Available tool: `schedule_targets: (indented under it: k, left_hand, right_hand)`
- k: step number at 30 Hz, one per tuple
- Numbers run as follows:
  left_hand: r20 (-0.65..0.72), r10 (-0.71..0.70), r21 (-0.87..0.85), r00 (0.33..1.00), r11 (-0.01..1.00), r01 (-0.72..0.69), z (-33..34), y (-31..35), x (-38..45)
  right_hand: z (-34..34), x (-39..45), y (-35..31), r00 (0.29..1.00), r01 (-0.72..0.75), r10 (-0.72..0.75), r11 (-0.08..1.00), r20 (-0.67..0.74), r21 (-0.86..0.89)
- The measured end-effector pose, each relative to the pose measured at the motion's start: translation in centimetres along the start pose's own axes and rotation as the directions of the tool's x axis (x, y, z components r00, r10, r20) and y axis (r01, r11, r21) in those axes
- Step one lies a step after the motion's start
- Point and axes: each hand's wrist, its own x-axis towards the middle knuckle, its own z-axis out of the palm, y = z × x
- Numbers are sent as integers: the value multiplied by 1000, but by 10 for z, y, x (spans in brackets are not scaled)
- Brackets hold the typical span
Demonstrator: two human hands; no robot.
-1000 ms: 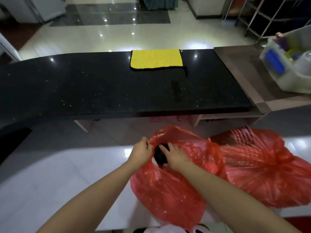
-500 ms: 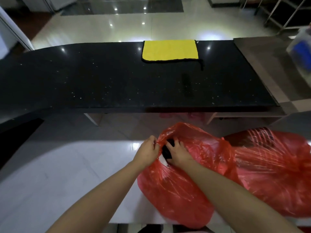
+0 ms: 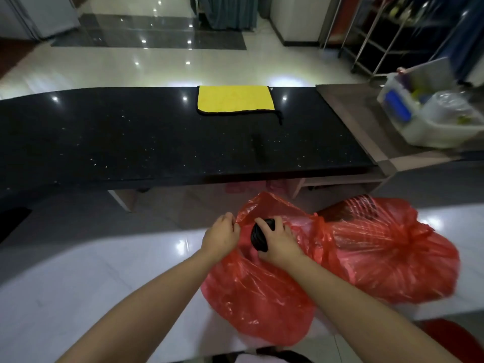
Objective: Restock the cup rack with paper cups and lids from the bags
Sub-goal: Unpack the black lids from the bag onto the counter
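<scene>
Plastic is the weak point here: the left hand [image 3: 221, 235] pinches the thin rim of the near red bag [image 3: 251, 292] to keep its mouth open, while the right hand [image 3: 279, 241] is curled around a stack of black lids [image 3: 259, 235] at the opening, half out. If the film snags on the ribbed stack it could tear, or the loose lids could fan apart and spill onto the white counter [image 3: 78, 271]. A second red bag [image 3: 387, 247] lies touching the first on its right; I see no cup rack.
</scene>
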Motion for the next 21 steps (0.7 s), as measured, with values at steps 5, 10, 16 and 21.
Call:
schedule_targets:
  k: [5,10,16,21]
  left_hand:
    - [-53,102,72,993,993,-98,-7,2,-11]
    - [-154,124,169,980,981,-98,-29,-4,-46]
    - [-316,-30,167,948,982,87,-42,-28,-132]
    - [-416,-256,67,873,948,310,-32,-47,-242]
  right_hand:
    - [-19,-28,-8,995,13,-9,999,-95,40]
    - [-31,-45,-29,981,122,-114,992,-154,42]
    - [-20,-69,-65,922,374,-365,926,-131,51]
    - [7,-105,-101,823,567,-567,823,-10,8]
